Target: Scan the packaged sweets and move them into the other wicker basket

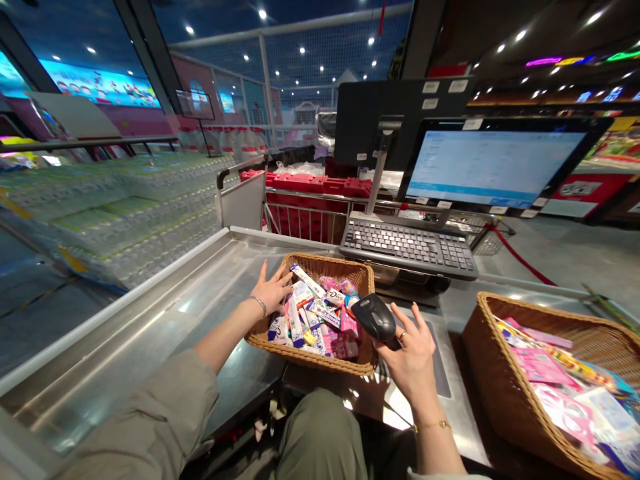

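A wicker basket (pixel 310 361) full of small packaged sweets stands on the metal counter in front of me. Among them are a Dove packet (pixel 337 296), several white-and-blue packs and a pink packet (pixel 345 344). My left hand (pixel 271 291) reaches over the basket's left side with its fingers spread, the fingertips by the sweets near the rim. My right hand (pixel 411 350) holds a black barcode scanner (pixel 375 317) over the basket's right edge. Its thumb side is on the scanner's handle, which is partly hidden, while other fingers stick up.
A second wicker basket (pixel 493 373) with pink and coloured packets stands at the right. Behind the first basket are a keyboard (pixel 407 241) and a lit monitor (pixel 493 165). Beyond the counter's raised edge (pixel 125 297), stacked bottle packs (pixel 115 207) and a trolley (pixel 243 200) stand.
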A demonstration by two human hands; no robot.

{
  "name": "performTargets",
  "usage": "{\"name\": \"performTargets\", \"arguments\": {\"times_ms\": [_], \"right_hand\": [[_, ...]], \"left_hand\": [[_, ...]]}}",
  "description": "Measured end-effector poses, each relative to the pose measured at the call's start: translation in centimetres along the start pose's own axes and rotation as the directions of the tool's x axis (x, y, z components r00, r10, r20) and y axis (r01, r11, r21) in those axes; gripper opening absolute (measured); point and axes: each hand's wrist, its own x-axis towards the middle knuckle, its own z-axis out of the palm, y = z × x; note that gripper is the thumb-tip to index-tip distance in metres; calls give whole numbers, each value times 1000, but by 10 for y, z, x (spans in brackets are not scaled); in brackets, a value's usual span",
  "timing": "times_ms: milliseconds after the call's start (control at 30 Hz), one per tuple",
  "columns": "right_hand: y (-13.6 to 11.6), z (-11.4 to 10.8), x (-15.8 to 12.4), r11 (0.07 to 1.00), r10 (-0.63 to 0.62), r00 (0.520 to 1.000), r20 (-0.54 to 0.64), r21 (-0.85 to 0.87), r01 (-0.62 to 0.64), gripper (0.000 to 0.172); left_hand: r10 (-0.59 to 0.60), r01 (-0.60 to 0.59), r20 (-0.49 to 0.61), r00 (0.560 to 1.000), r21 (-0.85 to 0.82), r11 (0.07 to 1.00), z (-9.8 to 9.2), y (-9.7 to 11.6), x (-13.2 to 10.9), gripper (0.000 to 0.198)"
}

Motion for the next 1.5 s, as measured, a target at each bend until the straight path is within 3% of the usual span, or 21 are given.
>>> {"name": "performTargets", "arguments": {"times_ms": [267, 500, 967, 1133, 1300, 1400, 1500], "right_hand": [[1, 0, 0, 1000, -8, 1000, -14, -2, 8, 19], [5, 1, -1, 1000, 6, 1000, -6, -14, -6, 18], [5, -1, -2, 1000, 25, 1000, -15, 4, -25, 19], [3, -2, -2, 1000, 9, 999, -35, 5, -9, 19], [2, -6, -1, 1000, -13, 997, -78, 11, 14, 18], [5, -8, -1, 1000, -12, 993, -117, 8, 13, 18], [9, -9, -2, 1000, -15, 989, -147, 18, 18, 19]], "left_hand": [[-60, 58, -144, 988, -18, 998, 4, -10, 11, 27], [-122, 128, -153, 981, 29, 991, 15, -9, 32, 31], [-14, 20, -262, 965, 22, 1000, -3, -5, 28, 24], [51, -35, -357, 932, 53, 998, -41, -3, 20, 23], [67, -56, -488, 870, 38, 998, -82, 15, 14, 25], [51, -73, -597, 800, -12, 997, -78, 31, 16, 27], [97, -132, -637, 765, -8, 991, -54, 44, 20, 26]]}}
